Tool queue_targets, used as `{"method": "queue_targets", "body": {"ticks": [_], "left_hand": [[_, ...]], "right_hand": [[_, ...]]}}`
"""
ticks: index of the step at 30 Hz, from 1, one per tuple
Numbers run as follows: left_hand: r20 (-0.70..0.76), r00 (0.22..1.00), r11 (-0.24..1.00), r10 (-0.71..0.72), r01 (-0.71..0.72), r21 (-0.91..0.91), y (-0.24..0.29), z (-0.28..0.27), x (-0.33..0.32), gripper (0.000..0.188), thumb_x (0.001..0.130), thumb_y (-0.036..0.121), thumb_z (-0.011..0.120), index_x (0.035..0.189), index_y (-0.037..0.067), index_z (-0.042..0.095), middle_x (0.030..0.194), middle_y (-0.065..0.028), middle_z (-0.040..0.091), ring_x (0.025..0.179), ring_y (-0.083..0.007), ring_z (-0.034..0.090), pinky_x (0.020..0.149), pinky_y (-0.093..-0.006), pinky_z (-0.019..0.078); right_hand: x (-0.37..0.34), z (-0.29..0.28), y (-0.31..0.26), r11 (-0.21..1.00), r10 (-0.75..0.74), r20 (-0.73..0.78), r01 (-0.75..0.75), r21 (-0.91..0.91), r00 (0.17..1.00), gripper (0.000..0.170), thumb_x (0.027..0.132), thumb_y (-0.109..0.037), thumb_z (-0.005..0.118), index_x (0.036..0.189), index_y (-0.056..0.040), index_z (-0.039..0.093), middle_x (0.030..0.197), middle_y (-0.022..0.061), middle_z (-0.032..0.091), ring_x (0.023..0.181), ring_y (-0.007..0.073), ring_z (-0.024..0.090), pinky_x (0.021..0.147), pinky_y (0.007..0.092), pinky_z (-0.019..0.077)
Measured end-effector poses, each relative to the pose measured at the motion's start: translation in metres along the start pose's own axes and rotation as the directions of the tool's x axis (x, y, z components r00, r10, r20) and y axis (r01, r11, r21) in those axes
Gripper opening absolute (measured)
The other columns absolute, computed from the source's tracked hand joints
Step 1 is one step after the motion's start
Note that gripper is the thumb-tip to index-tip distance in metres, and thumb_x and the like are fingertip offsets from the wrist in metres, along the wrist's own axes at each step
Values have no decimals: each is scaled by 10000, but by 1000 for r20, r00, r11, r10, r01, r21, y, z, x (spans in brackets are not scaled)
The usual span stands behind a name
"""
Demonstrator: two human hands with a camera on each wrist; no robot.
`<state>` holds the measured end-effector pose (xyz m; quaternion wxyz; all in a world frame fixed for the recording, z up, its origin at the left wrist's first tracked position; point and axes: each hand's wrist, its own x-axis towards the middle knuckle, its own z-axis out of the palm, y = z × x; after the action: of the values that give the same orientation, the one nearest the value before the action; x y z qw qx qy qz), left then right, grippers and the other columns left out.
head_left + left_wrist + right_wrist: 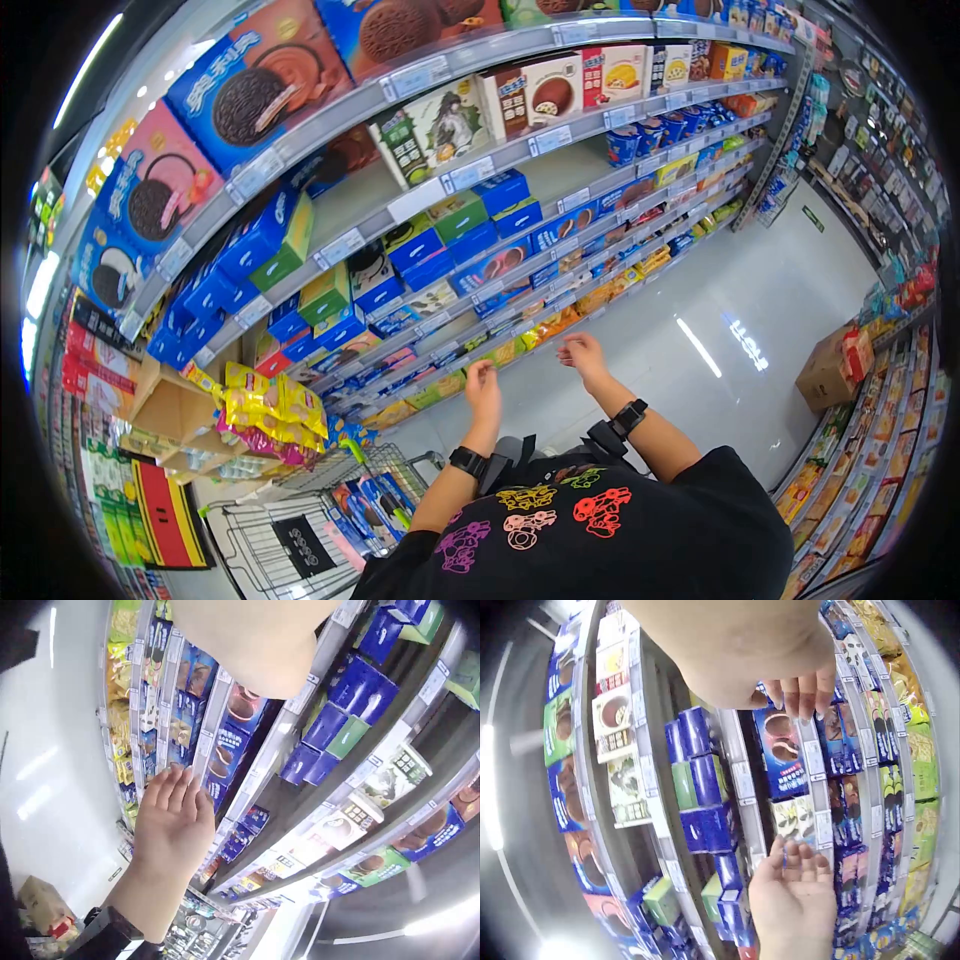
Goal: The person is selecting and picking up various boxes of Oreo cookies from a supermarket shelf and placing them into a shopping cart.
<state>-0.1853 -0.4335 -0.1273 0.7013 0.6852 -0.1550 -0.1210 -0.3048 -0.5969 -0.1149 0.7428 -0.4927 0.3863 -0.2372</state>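
Note:
In the head view both hands are raised before the shelves, apart from each other and holding nothing. My left hand (483, 390) has loosely bent fingers. To its right is my right hand (583, 358), fingers also relaxed and slightly bent. The left wrist view shows the right hand (176, 821) palm up, with part of the left hand (255, 645) large at the top, its fingers out of sight. At the bottom of the right wrist view, the left hand (795, 900) shows its palm; fingers of the right hand (802, 690) hang at the top. Neither touches the shelf goods.
Shelves hold blue biscuit boxes (250, 235), white boxes (540, 95) and blue cups (622, 147). A wire shopping cart (260, 520) with packages stands at lower left, near yellow snack bags (270, 400). A cardboard box (828, 375) sits on the floor at right.

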Motion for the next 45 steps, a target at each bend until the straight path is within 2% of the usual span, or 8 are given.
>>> {"method": "queue_targets", "body": {"ticks": [3,9,15,19,23,31,37,45], "left_hand": [[107,986,975,-130,147,-167,6,22,20,76,829,45,494,890,29,536,793,-32,548,771,-107,520,716,-228,410],[100,989,962,-108,129,-239,18,47,76,109,834,92,487,917,59,550,831,-33,576,771,-96,531,657,-212,387],[352,849,828,-395,495,-264,63,78,142,210,825,132,495,1020,58,522,931,-57,582,838,-125,557,665,-208,393],[601,767,938,-225,338,-81,77,90,176,328,824,160,503,1125,35,474,1065,-79,535,908,-141,542,749,-260,424],[747,607,930,-271,366,40,63,95,198,374,828,182,516,1164,37,443,1087,-78,519,932,-154,531,780,-275,429],[693,682,955,-231,295,29,53,117,210,545,807,140,542,1282,34,296,1194,-107,450,1014,-196,501,837,-311,429],[654,722,843,-225,481,-242,85,135,187,653,799,305,557,1326,105,227,1287,-102,386,1184,-241,396,979,-384,313],[473,847,677,-243,497,-543,120,174,154,498,899,406,305,1277,85,347,1278,-99,428,1160,-240,422,961,-412,324]], "right_hand": [[7,-3,-23,994,100,-34,-98,50,994,189,826,-102,473,999,-28,497,822,105,588,690,157,583,619,263,484],[72,9,-35,840,-328,135,354,-411,935,267,829,-126,479,1084,-48,471,848,81,575,755,151,577,628,257,477],[131,60,-138,985,-72,40,65,162,997,531,801,-251,563,1253,-94,335,1049,98,520,940,228,532,713,359,488],[167,74,-172,971,-25,225,-30,239,974,489,819,-226,531,1253,-103,343,1097,93,498,927,236,527,776,441,466],[191,75,-172,961,29,299,-110,256,954,456,819,-186,516,1243,-107,367,1056,86,529,926,220,539,771,426,473],[190,69,-184,967,72,299,-139,212,952,525,794,-162,523,1282,-92,345,1021,92,560,833,198,589,725,327,493],[171,42,-199,976,80,356,-145,161,931,538,794,-161,519,1292,-79,331,1028,101,553,822,189,592,677,325,500],[138,9,-235,986,133,449,-165,33,884,530,795,-184,523,1294,-205,346,1006,62,549,755,139,573,540,252,488]]}}
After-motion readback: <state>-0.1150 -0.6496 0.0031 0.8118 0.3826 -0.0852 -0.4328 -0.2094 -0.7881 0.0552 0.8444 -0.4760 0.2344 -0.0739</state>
